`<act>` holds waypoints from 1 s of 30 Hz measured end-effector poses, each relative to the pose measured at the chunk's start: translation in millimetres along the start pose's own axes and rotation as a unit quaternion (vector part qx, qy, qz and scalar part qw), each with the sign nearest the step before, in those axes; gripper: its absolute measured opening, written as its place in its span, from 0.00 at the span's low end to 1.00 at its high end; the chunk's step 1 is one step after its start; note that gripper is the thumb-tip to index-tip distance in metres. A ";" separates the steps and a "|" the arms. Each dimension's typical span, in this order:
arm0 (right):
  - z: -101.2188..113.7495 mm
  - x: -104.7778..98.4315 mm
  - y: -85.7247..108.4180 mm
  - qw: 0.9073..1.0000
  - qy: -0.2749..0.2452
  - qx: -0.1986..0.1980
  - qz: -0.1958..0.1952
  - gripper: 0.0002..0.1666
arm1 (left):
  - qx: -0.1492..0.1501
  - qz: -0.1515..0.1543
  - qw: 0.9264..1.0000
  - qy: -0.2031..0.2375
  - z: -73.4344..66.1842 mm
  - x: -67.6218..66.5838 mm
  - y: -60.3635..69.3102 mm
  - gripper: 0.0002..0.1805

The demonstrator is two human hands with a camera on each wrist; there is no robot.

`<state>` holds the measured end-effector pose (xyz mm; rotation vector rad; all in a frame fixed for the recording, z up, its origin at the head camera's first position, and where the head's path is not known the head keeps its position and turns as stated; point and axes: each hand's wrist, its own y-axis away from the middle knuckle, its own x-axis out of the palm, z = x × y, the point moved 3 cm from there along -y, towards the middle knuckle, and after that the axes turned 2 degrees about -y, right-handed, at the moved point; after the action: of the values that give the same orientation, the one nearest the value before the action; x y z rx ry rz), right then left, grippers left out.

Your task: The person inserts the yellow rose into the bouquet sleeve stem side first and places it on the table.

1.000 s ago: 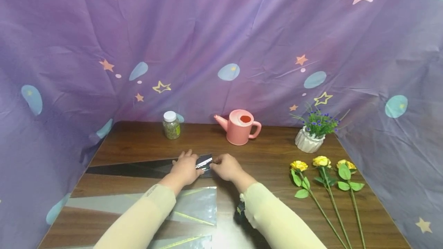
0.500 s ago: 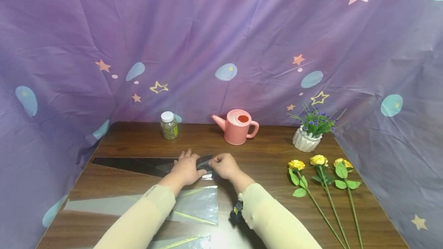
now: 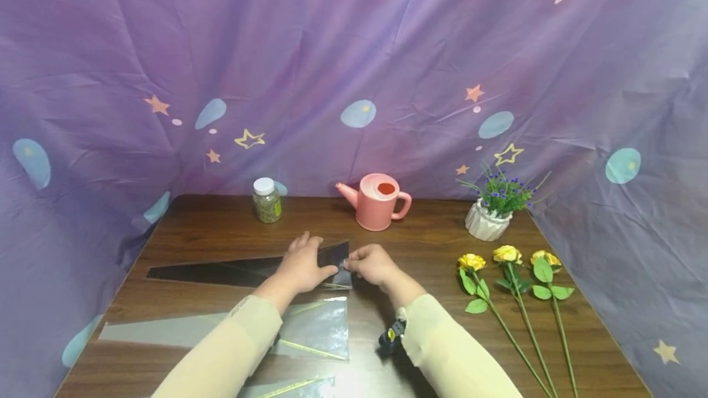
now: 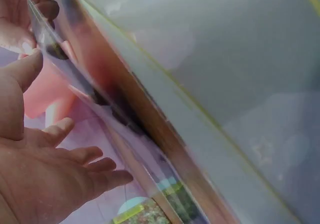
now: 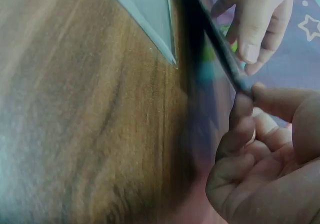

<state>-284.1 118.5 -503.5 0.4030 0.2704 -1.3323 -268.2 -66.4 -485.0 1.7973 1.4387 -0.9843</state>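
Observation:
A black tapered plastic flower sleeve (image 3: 216, 272) lies across the table, narrow tip to the left and wide end to the right. My right hand (image 3: 375, 265) pinches the edge of that wide end between thumb and forefinger. In the right wrist view, the same hand (image 5: 270, 154) holds the dark sleeve (image 5: 220, 46) edge-on, its other fingers curled. My left hand (image 3: 301, 267) is over the sleeve's middle, thumb apart from the fingers. Seen from the left wrist, this hand (image 4: 45, 169) has extended, spread fingers. Whether it touches the sleeve I cannot tell.
Two clear sleeves with yellow lines, one (image 3: 321, 327) nearer the middle and one (image 3: 298, 389) at the front, lie below. Behind stand a jar (image 3: 268, 202) and a pink watering can (image 3: 376, 204). Rightward are a potted plant (image 3: 489, 220) and three yellow roses (image 3: 507, 255).
My right hand has moved right, drawing the sleeve's wide end with it. That end looks wider and flatter than before. My left thumb and fingers now stand further from the edge. The view shifted slightly.

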 end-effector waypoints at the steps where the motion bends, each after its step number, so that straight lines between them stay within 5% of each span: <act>1: 0.3 -1.1 0.8 1.000 0.004 0.003 0.002 0.06 | 0.003 0.000 1.000 0.000 -1.7 -0.8 0.5 0.38; 13: 7.8 -10.1 9.8 0.999 -0.002 0.028 -0.029 0.10 | 0.023 -0.053 0.998 0.001 -25.3 -6.6 1.9 0.13; 19: 4.6 -15.2 13.4 0.999 -0.002 0.003 -0.042 0.17 | -0.004 -0.065 0.997 0.029 -38.4 -2.6 -3.0 0.19; 24: 5.3 -10.6 14.0 0.998 0.002 -0.038 -0.046 0.25 | -0.051 -0.083 0.995 0.004 -43.6 -4.5 -8.4 0.28; 30: 9.1 -8.9 15.8 0.996 -0.001 -0.060 -0.067 0.20 | -0.082 -0.084 0.993 0.001 -46.7 -7.0 -14.2 0.17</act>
<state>-270.9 125.4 -489.6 0.2863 0.3800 -1.4392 -275.1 -28.1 -454.8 1.5814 1.6438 -0.9174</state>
